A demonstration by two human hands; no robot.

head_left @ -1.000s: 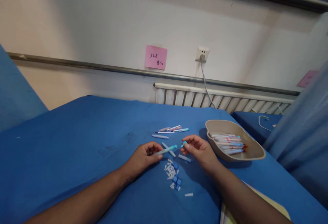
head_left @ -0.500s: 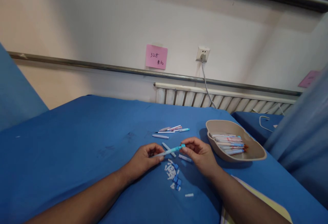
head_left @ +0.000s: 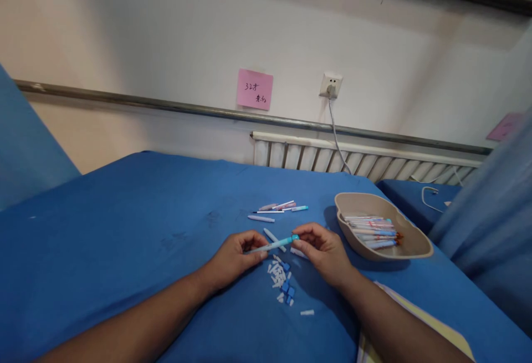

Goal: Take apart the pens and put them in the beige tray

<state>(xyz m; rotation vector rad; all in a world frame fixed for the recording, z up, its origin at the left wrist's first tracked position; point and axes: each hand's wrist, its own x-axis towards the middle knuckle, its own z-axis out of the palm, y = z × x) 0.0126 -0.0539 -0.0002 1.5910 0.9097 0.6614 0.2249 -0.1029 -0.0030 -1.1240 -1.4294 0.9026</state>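
Note:
A light-blue pen (head_left: 276,244) is held level between both hands above the blue cloth. My left hand (head_left: 241,255) is closed around its left end. My right hand (head_left: 320,249) pinches the turquoise piece (head_left: 295,238) at its right end. Just below lies a heap of small white plastic pieces (head_left: 277,274), with several blue cube-shaped pieces (head_left: 286,287) beside it. Behind the held pen, pale pen barrels (head_left: 261,219) rest on the cloth, one partly under my fingers. Farther back are loose pen parts (head_left: 285,206), white, pinkish and turquoise.
To the right stands a beige tray (head_left: 409,244) holding several pens (head_left: 372,231). A yellowish sheet or folder (head_left: 440,327) lies by my right forearm. The blue-covered table (head_left: 124,230) reaches back to a radiator (head_left: 299,155). A cable (head_left: 336,130) hangs from a wall socket.
The turquoise end piece now sits closer in line with the pen, and my right fingers have shifted slightly on it. My left hand keeps its hold. The view has moved slightly.

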